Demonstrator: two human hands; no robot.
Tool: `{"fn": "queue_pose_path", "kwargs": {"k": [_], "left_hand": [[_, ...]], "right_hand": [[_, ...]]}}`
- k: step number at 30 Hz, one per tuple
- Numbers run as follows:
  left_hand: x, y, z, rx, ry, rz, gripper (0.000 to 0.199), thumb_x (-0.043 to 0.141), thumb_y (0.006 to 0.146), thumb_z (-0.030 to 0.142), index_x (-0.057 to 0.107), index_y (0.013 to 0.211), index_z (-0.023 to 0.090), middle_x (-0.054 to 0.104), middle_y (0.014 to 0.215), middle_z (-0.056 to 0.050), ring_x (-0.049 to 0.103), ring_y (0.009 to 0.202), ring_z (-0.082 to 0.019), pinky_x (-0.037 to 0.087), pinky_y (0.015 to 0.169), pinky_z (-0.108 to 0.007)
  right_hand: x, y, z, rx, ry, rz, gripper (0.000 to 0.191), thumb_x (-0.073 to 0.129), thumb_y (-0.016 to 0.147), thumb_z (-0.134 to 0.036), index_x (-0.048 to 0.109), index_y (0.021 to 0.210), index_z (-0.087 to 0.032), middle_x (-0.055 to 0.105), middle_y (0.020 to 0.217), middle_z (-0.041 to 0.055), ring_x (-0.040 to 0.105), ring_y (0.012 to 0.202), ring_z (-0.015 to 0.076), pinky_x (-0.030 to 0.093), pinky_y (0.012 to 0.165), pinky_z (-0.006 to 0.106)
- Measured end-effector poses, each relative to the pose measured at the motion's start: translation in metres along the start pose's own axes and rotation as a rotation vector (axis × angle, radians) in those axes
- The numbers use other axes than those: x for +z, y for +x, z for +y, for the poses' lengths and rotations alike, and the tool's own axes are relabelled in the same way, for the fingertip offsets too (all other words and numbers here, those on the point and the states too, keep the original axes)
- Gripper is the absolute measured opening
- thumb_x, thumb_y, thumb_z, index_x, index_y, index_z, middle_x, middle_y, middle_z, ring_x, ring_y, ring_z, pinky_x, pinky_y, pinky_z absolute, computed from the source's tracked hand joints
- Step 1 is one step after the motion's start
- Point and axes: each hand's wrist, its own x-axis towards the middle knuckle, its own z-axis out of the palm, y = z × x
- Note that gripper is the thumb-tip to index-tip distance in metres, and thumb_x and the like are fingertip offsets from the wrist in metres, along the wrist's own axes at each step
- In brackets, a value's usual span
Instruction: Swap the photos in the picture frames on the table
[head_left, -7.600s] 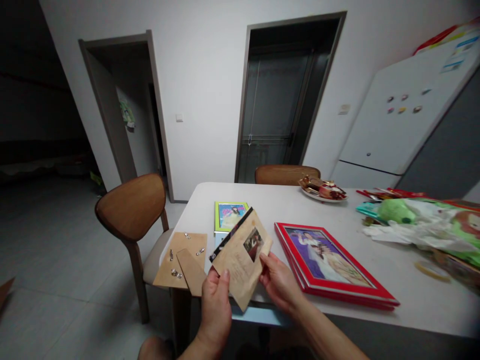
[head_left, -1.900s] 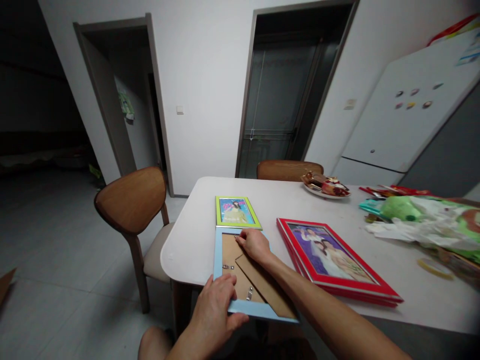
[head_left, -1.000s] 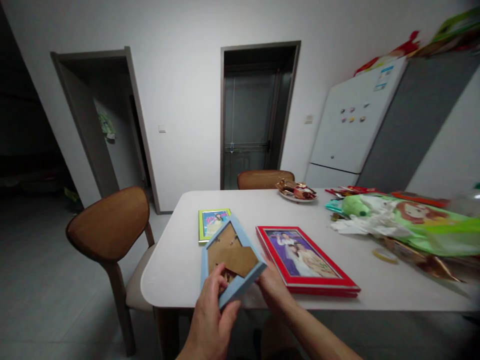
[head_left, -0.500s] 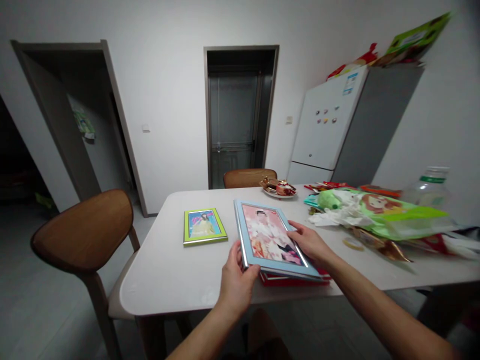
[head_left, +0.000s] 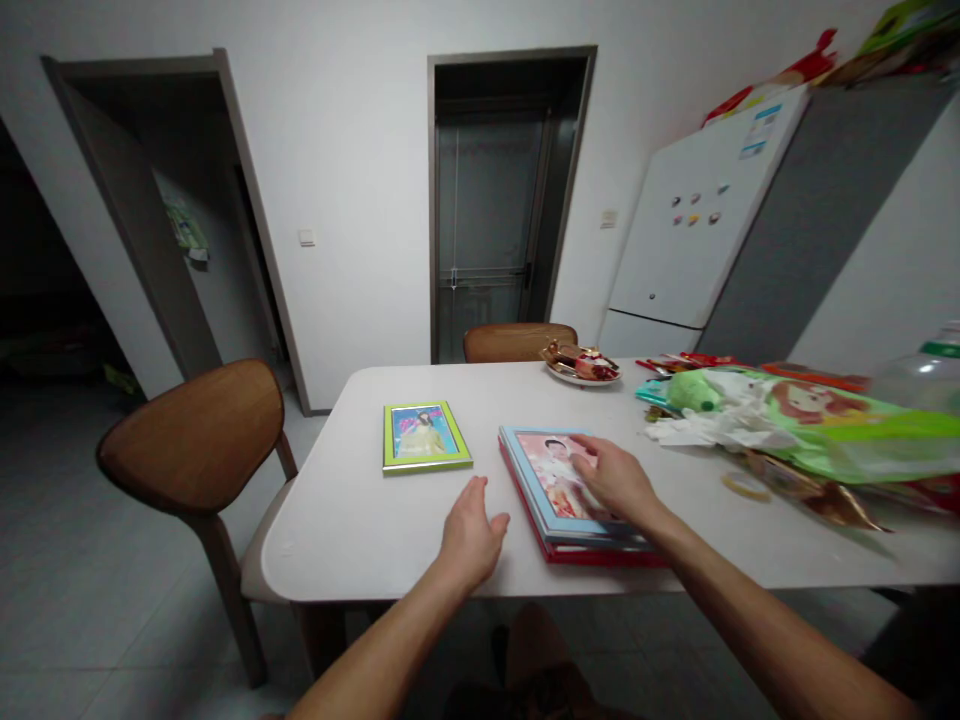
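Note:
A light-blue picture frame [head_left: 551, 490] with a pink photo lies on top of a red frame [head_left: 592, 555] near the table's front edge, making a stack. Over the blue frame's right side is my right hand [head_left: 621, 488], fingers stretched out across the photo; it covers part of the picture. Just left of the stack, my left hand [head_left: 471, 540] is held above the table with fingers apart and nothing in it. Beyond it lies a lime-green picture frame [head_left: 427, 440] showing a figure in a yellow dress.
The white table [head_left: 360, 520] has a rounded left corner, with a brown chair [head_left: 195, 440] beside it. A plate of wrapped items [head_left: 581, 365] sits at the back. On the right are a green plastic bag [head_left: 832, 420], crumpled tissue, a tape roll [head_left: 746, 487] and a large clear bottle [head_left: 919, 375].
The blue frame, held tilted in both hands before, now lies flat on the red one. My left hand has let go and drawn away leftward; my right hand has opened over the photo.

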Motion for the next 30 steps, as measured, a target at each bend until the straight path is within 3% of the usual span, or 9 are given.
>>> {"fn": "queue_pose_path", "kwargs": {"k": [4, 8, 11, 13, 18, 21, 23, 27, 30], "left_hand": [[-0.026, 0.032, -0.043, -0.038, 0.215, 0.012, 0.052, 0.048, 0.074, 0.019, 0.032, 0.123, 0.007, 0.031, 0.133, -0.016, 0.024, 0.124, -0.022, 0.017, 0.101, -0.037], [-0.046, 0.054, -0.071, -0.049, 0.372, -0.054, 0.053, 0.052, 0.071, 0.023, 0.035, 0.12, 0.009, 0.035, 0.13, -0.017, 0.026, 0.122, -0.028, 0.019, 0.098, -0.048], [-0.053, 0.053, -0.077, -0.018, 0.446, -0.088, 0.052, 0.054, 0.07, 0.028, 0.038, 0.117, 0.012, 0.042, 0.125, -0.014, 0.032, 0.118, -0.028, 0.022, 0.096, -0.049], [-0.055, 0.041, -0.074, -0.003, 0.484, -0.087, 0.051, 0.054, 0.071, 0.033, 0.039, 0.116, 0.013, 0.045, 0.122, -0.013, 0.035, 0.116, -0.026, 0.022, 0.096, -0.047], [-0.068, -0.03, -0.058, -0.004, 0.541, -0.069, 0.051, 0.055, 0.069, 0.037, 0.041, 0.114, 0.016, 0.047, 0.117, -0.01, 0.038, 0.112, -0.026, 0.022, 0.097, -0.045], [-0.071, -0.074, -0.047, -0.012, 0.561, -0.051, 0.056, 0.061, 0.064, 0.036, 0.044, 0.113, 0.016, 0.052, 0.11, -0.01, 0.044, 0.105, -0.027, 0.024, 0.096, -0.046], [-0.065, -0.093, -0.042, 0.063, 0.54, -0.094, 0.059, 0.064, 0.061, 0.031, 0.044, 0.114, 0.016, 0.048, 0.119, -0.011, 0.04, 0.11, -0.029, 0.024, 0.097, -0.046], [-0.047, -0.1, -0.038, 0.246, 0.426, -0.208, 0.05, 0.048, 0.069, 0.013, 0.041, 0.119, 0.018, 0.041, 0.128, -0.008, 0.033, 0.119, -0.026, 0.028, 0.097, -0.045], [-0.05, -0.093, -0.031, 0.285, 0.317, -0.079, 0.055, 0.04, 0.067, 0.008, 0.039, 0.122, 0.017, 0.043, 0.127, -0.008, 0.035, 0.118, -0.024, 0.029, 0.098, -0.042]], "right_hand": [[0.034, -0.032, -0.081, -0.361, 0.201, -0.163, 0.033, 0.043, 0.072, -0.021, 0.057, 0.102, -0.014, 0.059, 0.104, 0.0094, 0.052, 0.098, 0.018, 0.037, 0.089, 0.033], [0.07, -0.056, -0.127, -0.462, 0.277, -0.264, 0.037, 0.044, 0.07, -0.014, 0.055, 0.105, -0.014, 0.058, 0.107, 0.0102, 0.051, 0.101, 0.0176, 0.036, 0.091, 0.034], [0.086, -0.059, -0.127, -0.466, 0.273, -0.265, 0.038, 0.045, 0.069, -0.014, 0.055, 0.106, -0.014, 0.057, 0.108, 0.0109, 0.05, 0.101, 0.0188, 0.037, 0.091, 0.035], [0.09, -0.057, -0.116, -0.432, 0.254, -0.189, 0.038, 0.045, 0.069, -0.016, 0.055, 0.106, -0.012, 0.056, 0.107, 0.0127, 0.05, 0.101, 0.0205, 0.037, 0.091, 0.038], [0.092, -0.055, -0.082, -0.308, 0.272, 0.032, 0.041, 0.043, 0.073, -0.025, 0.051, 0.11, -0.012, 0.052, 0.113, 0.0145, 0.045, 0.108, 0.0229, 0.034, 0.094, 0.043], [0.094, -0.062, -0.071, -0.247, 0.323, -0.007, 0.042, 0.041, 0.075, -0.03, 0.048, 0.112, -0.013, 0.05, 0.116, 0.0142, 0.045, 0.109, 0.0225, 0.034, 0.094, 0.042], [0.096, -0.069, -0.07, -0.205, 0.368, -0.063, 0.042, 0.04, 0.076, -0.032, 0.047, 0.114, -0.014, 0.05, 0.116, 0.0133, 0.045, 0.109, 0.0218, 0.035, 0.093, 0.042], [0.092, -0.075, -0.077, -0.148, 0.461, -0.128, 0.043, 0.039, 0.077, -0.034, 0.046, 0.114, -0.014, 0.05, 0.117, 0.0132, 0.045, 0.11, 0.0209, 0.034, 0.095, 0.041], [0.077, -0.074, -0.088, -0.121, 0.553, -0.136, 0.044, 0.037, 0.079, -0.037, 0.043, 0.117, -0.016, 0.049, 0.119, 0.0121, 0.046, 0.109, 0.0203, 0.035, 0.094, 0.04]]}}
